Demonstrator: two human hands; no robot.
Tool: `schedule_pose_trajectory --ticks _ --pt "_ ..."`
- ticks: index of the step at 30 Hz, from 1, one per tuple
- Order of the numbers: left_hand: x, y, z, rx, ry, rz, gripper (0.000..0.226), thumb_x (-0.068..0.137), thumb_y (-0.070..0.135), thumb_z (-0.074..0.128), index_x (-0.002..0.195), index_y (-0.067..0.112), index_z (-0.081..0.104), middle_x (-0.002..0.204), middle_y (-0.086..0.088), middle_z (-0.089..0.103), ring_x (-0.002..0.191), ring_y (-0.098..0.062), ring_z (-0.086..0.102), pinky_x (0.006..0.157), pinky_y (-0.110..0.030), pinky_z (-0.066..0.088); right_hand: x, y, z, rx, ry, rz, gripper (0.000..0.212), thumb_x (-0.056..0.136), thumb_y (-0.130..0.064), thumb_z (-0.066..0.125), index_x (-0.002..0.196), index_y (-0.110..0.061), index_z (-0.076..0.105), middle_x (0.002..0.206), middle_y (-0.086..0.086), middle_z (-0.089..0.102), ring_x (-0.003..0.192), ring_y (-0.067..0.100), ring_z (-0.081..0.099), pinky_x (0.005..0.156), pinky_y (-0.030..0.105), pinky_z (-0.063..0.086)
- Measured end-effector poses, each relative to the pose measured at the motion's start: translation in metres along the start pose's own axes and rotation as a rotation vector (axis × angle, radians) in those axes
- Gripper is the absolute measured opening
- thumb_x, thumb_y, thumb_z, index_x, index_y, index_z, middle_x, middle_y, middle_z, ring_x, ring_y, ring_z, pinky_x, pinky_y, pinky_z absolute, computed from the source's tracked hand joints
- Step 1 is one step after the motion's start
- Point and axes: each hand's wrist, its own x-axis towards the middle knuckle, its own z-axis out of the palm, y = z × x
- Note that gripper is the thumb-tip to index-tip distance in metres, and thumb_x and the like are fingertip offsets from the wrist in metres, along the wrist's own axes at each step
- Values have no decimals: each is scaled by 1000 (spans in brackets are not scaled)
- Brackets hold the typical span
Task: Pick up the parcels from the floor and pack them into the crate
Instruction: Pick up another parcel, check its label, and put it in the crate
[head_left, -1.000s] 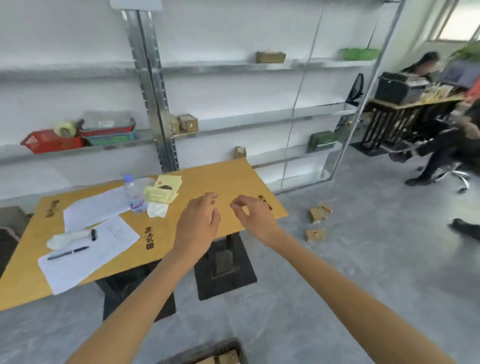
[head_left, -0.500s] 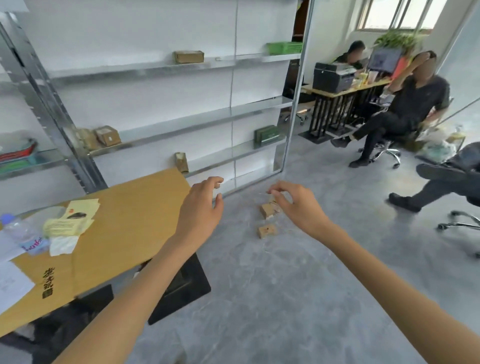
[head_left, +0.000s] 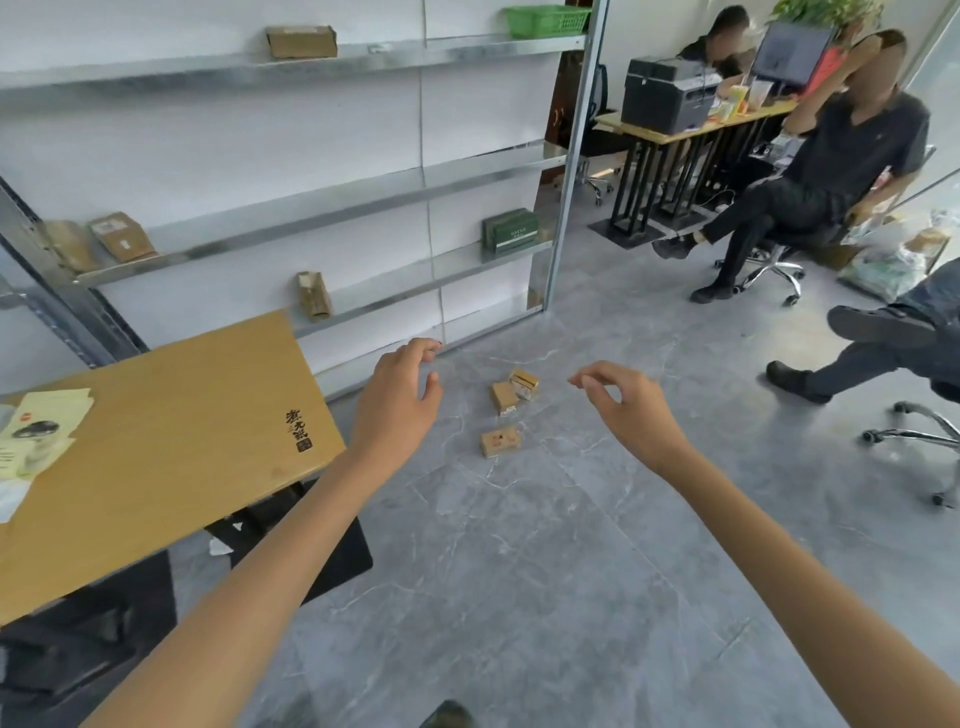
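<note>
- The view has swung right. The tan wooden table (head_left: 171, 431), which filled the middle a second ago, now sits at the left edge, and the grey tiled floor (head_left: 545, 571) takes the centre.
- The three small brown cardboard parcels (head_left: 500, 441) have come from the right of the frame to the centre, between the two hands in the picture. Two lie touching and the third lies apart, just below them.
- The left hand (head_left: 397, 400) stays empty, with its fingers loosely curled.
- The right hand (head_left: 628, 410) is also empty, thumb and forefinger near each other but pinching nothing.
- The crate, glimpsed at the bottom edge a second ago, is now out of view.
- I judge the person has turned toward the parcels. No pickup has begun, and the parcels look well beyond reach, so closing in and bending down comes first.
</note>
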Motion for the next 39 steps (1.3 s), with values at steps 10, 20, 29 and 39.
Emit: schedule_pose_trajectory --ticks 10,20,29,39 --pt "114 -62 68 -58 34 -28 27 96 18 45 122 22 54 120 9 59 114 -7 52 94 -26 43 128 70 33 1 -121 113 19 97 -15 49 99 -13 68 98 -6 68 97 6 60 75 2 39" --pt "234 -139 159 -77 -100 -215 27 96 13 46 120 19 56 123 5 59 116 -12 52 93 -22 39 249 147 88 59 -167 365 21 94 -8 49 92 -17 67 87 -7 67 89 11 63 74 8 43" --pt "340 -171 242 -90 -174 -324 28 95 9 46 118 17 59 119 4 62 113 -13 55 94 -24 42 373 222 115 62 -251 507 23 97 -11 44 97 -12 67 91 -5 66 77 0 58 67 13 43" --pt "436 -281 446 -192 -273 -720 26 96 12 47 120 16 57 118 4 62 111 -11 58 89 -16 39 511 402 219 17 -477 760 27 97 -6 44 85 -20 63 84 -1 66 79 10 63 70 11 44"
